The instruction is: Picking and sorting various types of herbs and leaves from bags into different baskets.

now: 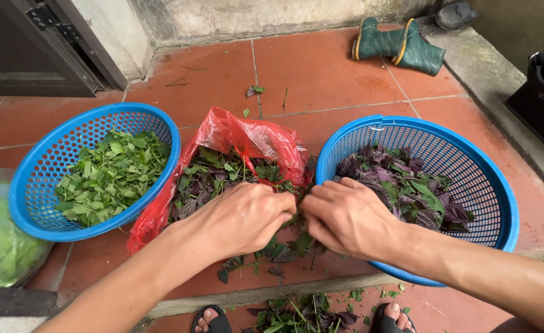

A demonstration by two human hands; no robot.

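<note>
Seen from above, two bare forearms reach in from the bottom corners, both cut off by the frame edge. The left hand [241, 217] and right hand [346, 217] meet knuckle to knuckle, fingers curled shut around a sprig of green and purple leafy herb [298, 217]. Most of that sprig is hidden inside the fists; only dark leaves and thin stems hang below them.

Just behind the hands lies an open red plastic bag [247, 139] holding more of the herb. To the right, partly covered by the right wrist, sits a round blue perforated plastic basket [488, 185] of purple and green leaves. To the left, a matching blue basket of bright green leaves [31, 191].

Discarded stems [303, 311] lie between two sandalled feet, cut off at the bottom edge. A pair of green rubber boots [398, 46] lies on the terracotta floor tiles [321, 74].
</note>
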